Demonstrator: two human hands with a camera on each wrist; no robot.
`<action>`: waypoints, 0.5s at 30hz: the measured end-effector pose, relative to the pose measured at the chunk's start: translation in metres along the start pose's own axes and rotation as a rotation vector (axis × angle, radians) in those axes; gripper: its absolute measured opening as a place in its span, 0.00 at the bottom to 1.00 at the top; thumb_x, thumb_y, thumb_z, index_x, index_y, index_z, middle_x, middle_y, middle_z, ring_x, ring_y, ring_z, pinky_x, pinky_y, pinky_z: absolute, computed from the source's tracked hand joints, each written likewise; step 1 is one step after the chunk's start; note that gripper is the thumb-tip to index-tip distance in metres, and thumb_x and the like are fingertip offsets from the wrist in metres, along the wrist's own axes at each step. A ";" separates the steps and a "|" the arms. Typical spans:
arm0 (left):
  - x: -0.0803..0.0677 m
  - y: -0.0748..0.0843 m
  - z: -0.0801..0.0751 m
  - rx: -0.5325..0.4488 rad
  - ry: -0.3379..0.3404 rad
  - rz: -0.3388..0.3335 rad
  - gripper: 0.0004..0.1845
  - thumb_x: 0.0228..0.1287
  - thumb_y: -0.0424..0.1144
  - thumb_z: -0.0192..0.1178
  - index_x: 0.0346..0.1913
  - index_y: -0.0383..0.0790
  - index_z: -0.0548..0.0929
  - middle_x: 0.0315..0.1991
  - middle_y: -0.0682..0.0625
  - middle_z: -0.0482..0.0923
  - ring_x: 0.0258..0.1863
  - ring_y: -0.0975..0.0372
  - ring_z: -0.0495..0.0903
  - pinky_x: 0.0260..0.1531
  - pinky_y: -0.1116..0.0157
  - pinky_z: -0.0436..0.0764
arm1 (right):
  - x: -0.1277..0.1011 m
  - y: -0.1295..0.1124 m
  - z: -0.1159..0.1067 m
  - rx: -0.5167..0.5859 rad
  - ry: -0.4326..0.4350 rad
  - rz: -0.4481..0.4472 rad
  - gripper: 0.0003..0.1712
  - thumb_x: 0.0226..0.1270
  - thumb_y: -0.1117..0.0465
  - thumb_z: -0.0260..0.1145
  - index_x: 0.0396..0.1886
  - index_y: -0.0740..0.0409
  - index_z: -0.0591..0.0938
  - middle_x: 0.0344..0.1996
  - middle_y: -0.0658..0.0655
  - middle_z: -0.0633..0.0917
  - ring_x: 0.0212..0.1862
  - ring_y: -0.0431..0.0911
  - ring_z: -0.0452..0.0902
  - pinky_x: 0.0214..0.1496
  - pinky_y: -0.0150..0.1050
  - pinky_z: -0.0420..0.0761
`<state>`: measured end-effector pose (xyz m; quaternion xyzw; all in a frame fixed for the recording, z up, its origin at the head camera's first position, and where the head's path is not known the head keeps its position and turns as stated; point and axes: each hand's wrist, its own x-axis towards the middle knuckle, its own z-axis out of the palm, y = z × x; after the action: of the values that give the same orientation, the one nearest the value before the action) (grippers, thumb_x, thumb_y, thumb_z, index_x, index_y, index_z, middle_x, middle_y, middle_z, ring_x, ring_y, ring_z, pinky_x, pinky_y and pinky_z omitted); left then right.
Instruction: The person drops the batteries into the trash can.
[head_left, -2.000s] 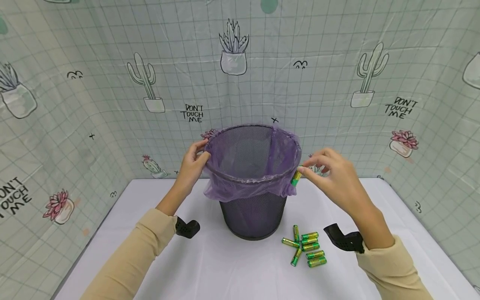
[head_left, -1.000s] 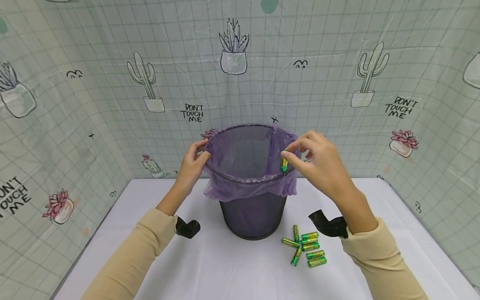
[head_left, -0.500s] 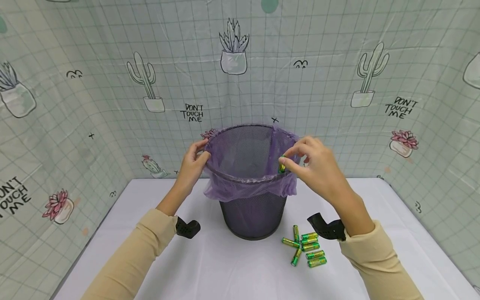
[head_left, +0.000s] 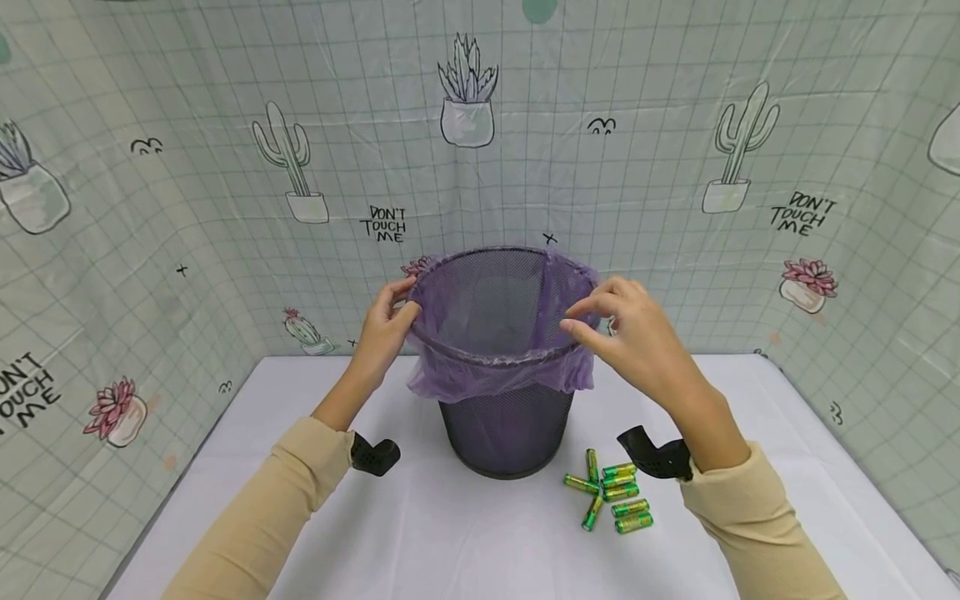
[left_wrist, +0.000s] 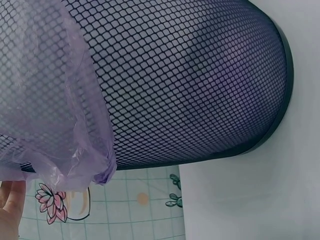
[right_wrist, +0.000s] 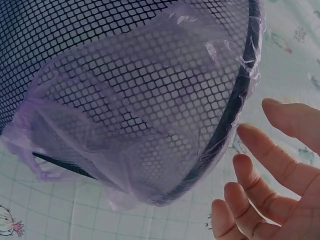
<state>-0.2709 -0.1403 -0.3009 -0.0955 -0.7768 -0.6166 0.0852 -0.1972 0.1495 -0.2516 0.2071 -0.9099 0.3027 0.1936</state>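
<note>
A black mesh bin (head_left: 501, 429) lined with a purple bag (head_left: 487, 375) stands mid-table. My left hand (head_left: 386, 325) grips the bin's left rim, fingers curled over the bag's edge. Above the right rim hovers my right hand (head_left: 626, 333), fingers spread and holding nothing. In the right wrist view those bare fingers (right_wrist: 260, 175) sit just beside the rim (right_wrist: 235, 105). The left wrist view shows the bin's wall (left_wrist: 190, 85) and the folded bag (left_wrist: 55, 125). Several green batteries (head_left: 611, 496) lie on the table right of the bin's base.
The white table (head_left: 450, 542) is walled on three sides by a cactus-print curtain (head_left: 480, 167). Black wrist camera mounts (head_left: 375, 456) sit at both cuffs.
My right hand carried a green battery from outside the right rim to over the bin's mouth and let it go. The hand is now bare. The left hand stayed on the rim.
</note>
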 end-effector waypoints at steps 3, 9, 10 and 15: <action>0.000 0.000 0.000 0.000 -0.004 0.000 0.28 0.62 0.34 0.45 0.67 0.38 0.63 0.62 0.42 0.66 0.59 0.52 0.70 0.44 0.72 0.70 | -0.001 0.002 0.000 0.000 0.009 -0.002 0.11 0.61 0.58 0.64 0.39 0.60 0.84 0.38 0.58 0.78 0.44 0.50 0.68 0.42 0.43 0.70; 0.000 0.000 0.000 -0.001 -0.010 0.004 0.27 0.63 0.34 0.45 0.67 0.38 0.63 0.62 0.42 0.66 0.58 0.52 0.70 0.43 0.73 0.69 | -0.003 0.007 0.000 0.014 0.054 -0.012 0.11 0.61 0.58 0.64 0.38 0.60 0.84 0.36 0.58 0.78 0.39 0.49 0.68 0.40 0.42 0.70; 0.000 -0.001 0.000 0.000 -0.011 0.005 0.27 0.63 0.34 0.45 0.67 0.39 0.63 0.62 0.42 0.66 0.58 0.52 0.71 0.42 0.73 0.69 | -0.004 0.008 0.000 0.016 0.063 -0.015 0.10 0.61 0.59 0.65 0.38 0.60 0.84 0.36 0.58 0.78 0.39 0.48 0.68 0.40 0.42 0.70; 0.000 -0.001 0.000 0.005 -0.019 0.010 0.27 0.63 0.34 0.45 0.67 0.38 0.62 0.62 0.42 0.66 0.57 0.52 0.71 0.41 0.74 0.69 | -0.012 0.013 -0.001 0.025 0.102 -0.010 0.09 0.61 0.58 0.64 0.37 0.57 0.84 0.37 0.55 0.79 0.38 0.44 0.68 0.39 0.40 0.70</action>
<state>-0.2712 -0.1409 -0.3016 -0.1051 -0.7788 -0.6130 0.0810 -0.1931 0.1635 -0.2627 0.1983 -0.8940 0.3235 0.2385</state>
